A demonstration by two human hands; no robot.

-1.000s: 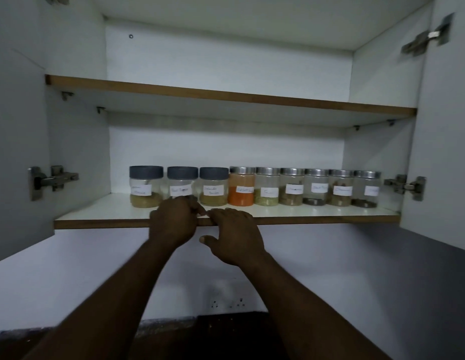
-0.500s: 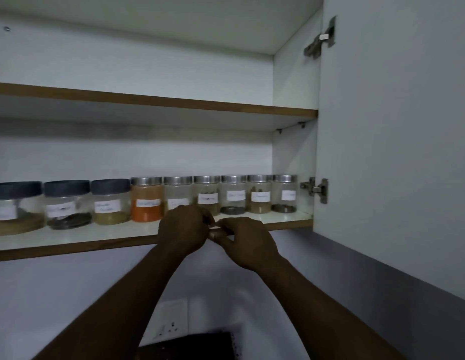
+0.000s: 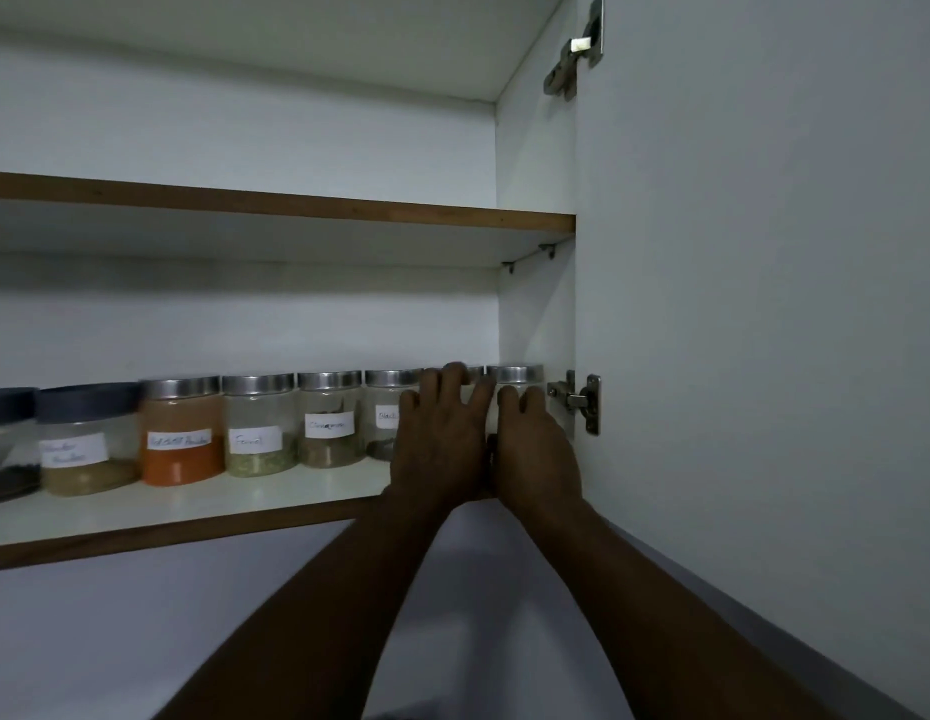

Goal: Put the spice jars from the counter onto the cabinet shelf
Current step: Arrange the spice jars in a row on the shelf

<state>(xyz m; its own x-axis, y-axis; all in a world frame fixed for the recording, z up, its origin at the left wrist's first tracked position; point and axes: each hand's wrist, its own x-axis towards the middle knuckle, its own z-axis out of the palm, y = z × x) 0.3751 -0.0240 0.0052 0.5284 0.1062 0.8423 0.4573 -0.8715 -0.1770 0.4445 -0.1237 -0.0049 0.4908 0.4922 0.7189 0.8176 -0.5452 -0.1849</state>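
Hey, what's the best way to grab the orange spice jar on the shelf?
Take the orange spice jar from the front, fingers wrapped around its upper body just under the metal lid. Neighbouring jars stand close on both sides, so there is little room lower down.

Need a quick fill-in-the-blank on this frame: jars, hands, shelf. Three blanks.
1. The jar with orange powder has a ____ lid.
2. The left hand and right hand reach the jars at the ____ end of the lower shelf.
3. The jar labelled Fennel stands directly ____ of the orange one.

Missing words: silver; right; right
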